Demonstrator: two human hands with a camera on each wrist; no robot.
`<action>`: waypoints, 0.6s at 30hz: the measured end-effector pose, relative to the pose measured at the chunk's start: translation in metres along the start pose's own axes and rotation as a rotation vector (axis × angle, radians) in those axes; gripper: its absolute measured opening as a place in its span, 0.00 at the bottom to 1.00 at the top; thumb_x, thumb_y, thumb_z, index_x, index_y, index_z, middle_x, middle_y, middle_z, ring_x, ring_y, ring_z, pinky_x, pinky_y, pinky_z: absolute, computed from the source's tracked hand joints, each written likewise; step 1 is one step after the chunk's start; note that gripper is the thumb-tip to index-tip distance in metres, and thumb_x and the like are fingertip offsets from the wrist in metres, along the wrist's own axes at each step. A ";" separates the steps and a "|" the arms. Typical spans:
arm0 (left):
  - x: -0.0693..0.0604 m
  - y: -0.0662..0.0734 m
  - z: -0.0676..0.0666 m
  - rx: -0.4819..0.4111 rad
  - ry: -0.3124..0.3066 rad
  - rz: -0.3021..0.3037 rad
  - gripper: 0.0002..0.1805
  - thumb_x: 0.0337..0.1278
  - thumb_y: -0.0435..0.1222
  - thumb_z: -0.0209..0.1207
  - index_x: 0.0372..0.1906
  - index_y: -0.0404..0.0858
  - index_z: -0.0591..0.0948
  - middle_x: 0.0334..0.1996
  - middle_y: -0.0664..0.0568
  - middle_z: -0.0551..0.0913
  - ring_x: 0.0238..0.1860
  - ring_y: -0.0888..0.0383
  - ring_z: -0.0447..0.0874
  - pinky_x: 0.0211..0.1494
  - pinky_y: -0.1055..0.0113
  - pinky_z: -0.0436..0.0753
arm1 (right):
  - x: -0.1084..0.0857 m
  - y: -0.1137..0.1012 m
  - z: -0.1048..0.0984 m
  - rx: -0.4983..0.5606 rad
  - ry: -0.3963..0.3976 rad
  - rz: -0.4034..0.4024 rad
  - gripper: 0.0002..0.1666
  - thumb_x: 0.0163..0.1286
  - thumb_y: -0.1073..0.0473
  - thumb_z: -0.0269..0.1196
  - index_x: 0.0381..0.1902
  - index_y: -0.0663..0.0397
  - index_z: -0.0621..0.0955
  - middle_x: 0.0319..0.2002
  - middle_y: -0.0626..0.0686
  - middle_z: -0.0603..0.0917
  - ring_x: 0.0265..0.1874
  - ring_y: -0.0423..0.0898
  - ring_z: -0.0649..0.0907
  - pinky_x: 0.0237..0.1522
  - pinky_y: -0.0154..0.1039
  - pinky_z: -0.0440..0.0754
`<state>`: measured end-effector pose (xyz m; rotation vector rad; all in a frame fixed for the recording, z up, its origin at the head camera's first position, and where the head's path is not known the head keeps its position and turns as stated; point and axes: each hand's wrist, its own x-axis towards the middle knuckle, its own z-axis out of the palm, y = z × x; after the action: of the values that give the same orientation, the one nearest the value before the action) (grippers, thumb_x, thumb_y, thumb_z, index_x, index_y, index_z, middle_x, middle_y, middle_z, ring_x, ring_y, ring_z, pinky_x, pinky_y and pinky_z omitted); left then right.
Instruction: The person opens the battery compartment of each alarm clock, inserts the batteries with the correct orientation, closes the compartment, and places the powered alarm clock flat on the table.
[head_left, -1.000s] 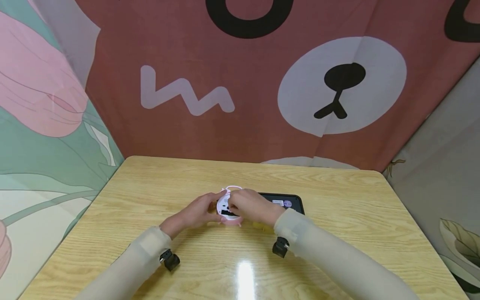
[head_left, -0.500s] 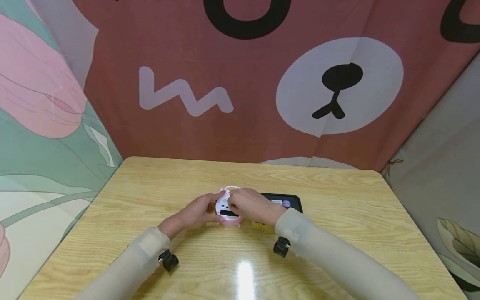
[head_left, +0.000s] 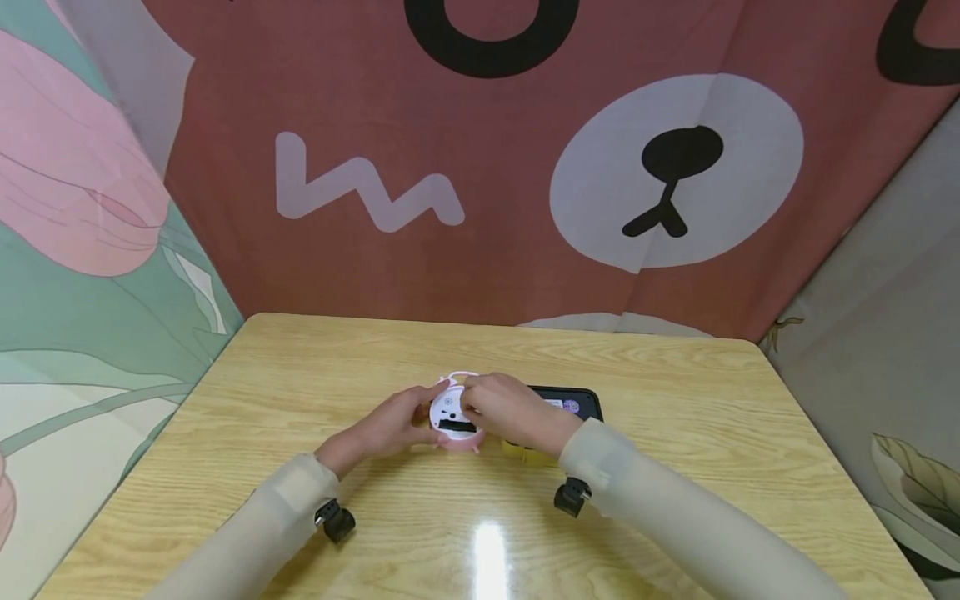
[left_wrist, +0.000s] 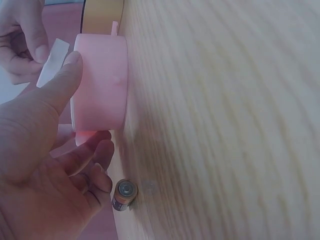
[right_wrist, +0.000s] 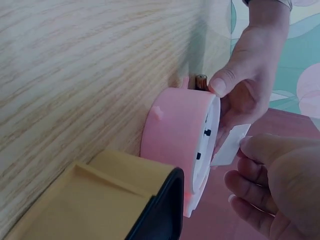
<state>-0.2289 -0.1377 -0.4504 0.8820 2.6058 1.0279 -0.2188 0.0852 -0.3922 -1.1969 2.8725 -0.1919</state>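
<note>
A round pink clock (head_left: 447,403) lies on the table with its white back up and a dark slot (head_left: 456,426) in it. My left hand (head_left: 386,427) grips its left side, thumb on the rim in the left wrist view. Between thumb and fingers, my right hand (head_left: 517,410) pinches a small white flat piece (right_wrist: 232,145), held just above the clock's back. Beside the left fingers is a battery (left_wrist: 125,192), also visible past the clock in the right wrist view. Whether the slot holds anything is unclear.
Right of the clock, partly under my right hand, sits a yellow object (head_left: 528,455) with a dark top (head_left: 581,402) and small labels. The wooden table (head_left: 337,350) ends at a patterned cloth (head_left: 510,275) behind.
My right hand has shifted slightly to the right relative to the clock, uncovering more of its back. The left hand keeps its grip; the head view has shifted slightly.
</note>
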 end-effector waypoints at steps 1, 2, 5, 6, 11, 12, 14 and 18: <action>0.000 0.000 0.000 -0.003 0.001 0.002 0.46 0.59 0.42 0.71 0.77 0.33 0.61 0.43 0.50 0.79 0.37 0.57 0.70 0.39 0.72 0.70 | -0.001 0.001 -0.001 0.004 0.001 0.005 0.09 0.74 0.58 0.62 0.32 0.49 0.85 0.31 0.44 0.79 0.27 0.39 0.73 0.35 0.33 0.73; 0.000 0.000 0.000 -0.005 0.002 0.004 0.46 0.58 0.42 0.71 0.77 0.33 0.61 0.41 0.50 0.78 0.36 0.57 0.70 0.39 0.72 0.70 | -0.002 0.001 -0.001 0.005 0.005 0.006 0.08 0.74 0.58 0.63 0.33 0.48 0.85 0.31 0.44 0.79 0.27 0.39 0.73 0.35 0.33 0.73; -0.001 0.001 0.001 -0.012 0.001 0.007 0.46 0.58 0.41 0.71 0.76 0.32 0.62 0.37 0.50 0.75 0.34 0.57 0.69 0.37 0.72 0.69 | -0.004 0.003 -0.002 0.004 0.018 0.002 0.08 0.74 0.58 0.63 0.33 0.49 0.86 0.30 0.43 0.78 0.27 0.39 0.73 0.35 0.33 0.72; -0.001 0.001 0.001 -0.015 -0.001 0.005 0.46 0.58 0.41 0.71 0.77 0.32 0.62 0.36 0.50 0.74 0.33 0.57 0.69 0.36 0.72 0.69 | -0.005 0.004 -0.003 0.006 0.022 0.002 0.08 0.74 0.58 0.63 0.34 0.49 0.86 0.30 0.43 0.78 0.27 0.39 0.73 0.34 0.33 0.72; -0.001 0.001 0.000 -0.027 -0.015 -0.017 0.45 0.59 0.41 0.70 0.77 0.34 0.61 0.36 0.49 0.74 0.33 0.57 0.69 0.35 0.72 0.68 | -0.010 0.003 -0.005 0.015 0.034 0.000 0.08 0.73 0.59 0.64 0.33 0.49 0.87 0.29 0.43 0.78 0.26 0.38 0.72 0.34 0.33 0.71; -0.001 0.001 -0.001 -0.027 -0.014 -0.021 0.45 0.59 0.41 0.70 0.77 0.34 0.61 0.37 0.49 0.74 0.33 0.57 0.69 0.35 0.72 0.68 | -0.011 0.003 -0.005 0.014 0.035 -0.004 0.08 0.73 0.58 0.64 0.33 0.49 0.86 0.29 0.43 0.79 0.26 0.38 0.72 0.35 0.33 0.72; -0.001 0.000 -0.001 -0.024 -0.014 -0.023 0.45 0.59 0.41 0.70 0.77 0.34 0.61 0.36 0.49 0.74 0.33 0.58 0.69 0.35 0.72 0.69 | -0.013 0.002 -0.004 0.010 0.045 -0.019 0.07 0.72 0.59 0.65 0.32 0.49 0.86 0.29 0.43 0.79 0.26 0.37 0.72 0.35 0.33 0.73; 0.000 -0.001 -0.001 -0.022 -0.013 -0.018 0.46 0.60 0.41 0.70 0.78 0.34 0.61 0.35 0.49 0.74 0.32 0.60 0.68 0.35 0.72 0.69 | -0.017 0.002 -0.002 -0.011 0.068 -0.049 0.06 0.72 0.60 0.65 0.33 0.49 0.87 0.30 0.43 0.81 0.27 0.36 0.73 0.35 0.32 0.76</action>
<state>-0.2297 -0.1395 -0.4505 0.8563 2.5816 1.0413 -0.2084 0.0994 -0.3912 -1.2886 2.9070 -0.2223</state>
